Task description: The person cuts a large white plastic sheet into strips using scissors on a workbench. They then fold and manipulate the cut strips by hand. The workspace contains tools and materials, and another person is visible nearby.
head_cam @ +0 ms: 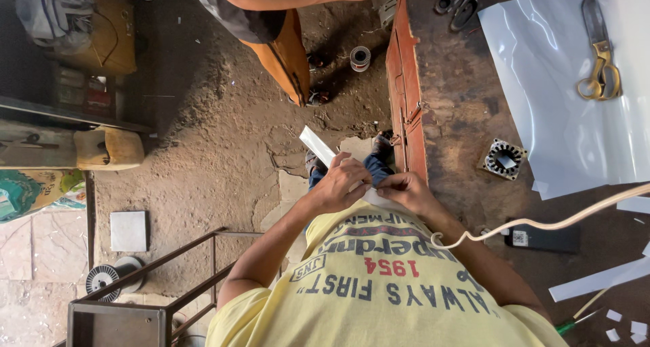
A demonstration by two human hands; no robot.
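White paper strip point(323, 148) pinched in both hands, left hand point(340, 184), right hand point(406, 190), workbench point(460, 103) alongside

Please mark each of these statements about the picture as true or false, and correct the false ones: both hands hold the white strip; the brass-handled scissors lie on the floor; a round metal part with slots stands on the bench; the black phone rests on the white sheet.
1. Both hands, the left hand and the right hand, hold the white strip. True.
2. The brass-handled scissors lie on the floor. False: they lie on the white sheet on the bench.
3. A round slotted metal part stands on the bench. True.
4. The black phone rests on the white sheet. False: it lies on the bare bench.
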